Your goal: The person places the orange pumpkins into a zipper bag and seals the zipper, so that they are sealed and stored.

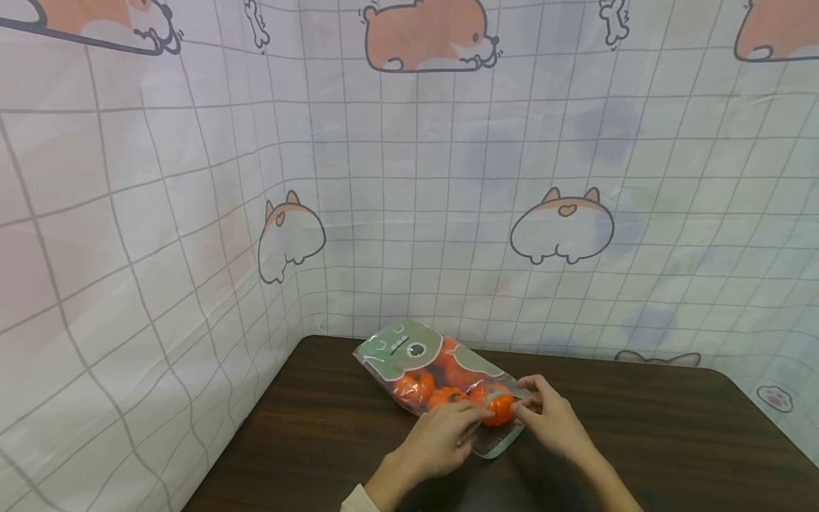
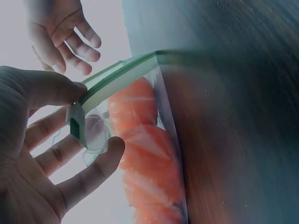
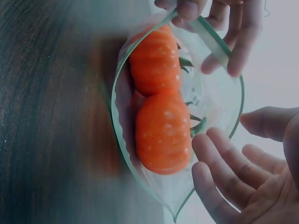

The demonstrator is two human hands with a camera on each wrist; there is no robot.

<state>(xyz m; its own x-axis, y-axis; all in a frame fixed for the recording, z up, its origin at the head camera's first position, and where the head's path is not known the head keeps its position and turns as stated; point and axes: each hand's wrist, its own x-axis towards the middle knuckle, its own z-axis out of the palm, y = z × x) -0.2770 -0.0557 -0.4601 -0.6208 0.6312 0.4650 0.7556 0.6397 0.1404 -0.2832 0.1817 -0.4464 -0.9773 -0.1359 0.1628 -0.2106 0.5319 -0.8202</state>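
Note:
A clear zip bag (image 1: 399, 341) with a green cartoon print lies tilted on the table, holding several small orange pumpkins (image 1: 414, 387) with green stems. My left hand (image 1: 438, 439) pinches the green zip edge at the bag's mouth between thumb and fingers, as the left wrist view shows. The mouth gapes wide in the right wrist view, where two pumpkins (image 3: 162, 133) sit just inside. My right hand (image 3: 247, 182) is at the opposite side of the mouth, fingers loosely extended close to a pumpkin's stem and thumb by the rim; it grips nothing.
Dark wood tabletop (image 1: 307, 419) lies under the bag and extends to both sides. A white grid-patterned cloth (image 1: 416, 249) with cartoon dogs hangs behind the table and along its left side.

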